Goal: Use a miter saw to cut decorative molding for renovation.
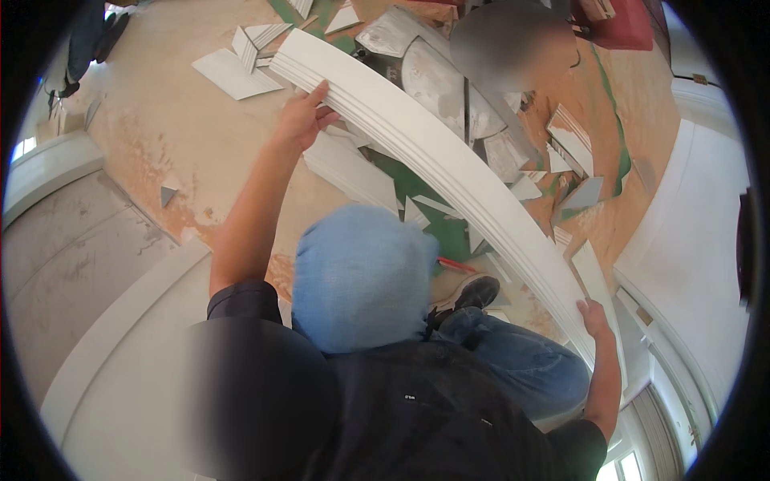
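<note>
A long white moulding board point(449, 152) with grooves along its near edge stretches in front of me from the upper left to the lower right. My left hand point(305, 118) grips its near edge close to the far left end. Lower down at the right, my right hand point(594, 318) is closed on the board's other end. Beyond the board sits a grey metal machine base with a round table point(435, 80), like that of a mitre saw; the board covers its near side. A blurred dark shape hides its upper right part.
White moulding offcuts point(237, 74) and triangular scraps point(571, 140) lie about the dusty floor, some on green sheeting point(449, 232). Something narrow and red point(455, 264) lies by my shoe point(476, 292). White door frames flank both sides. Another person's shoes point(111, 36) show at the upper left.
</note>
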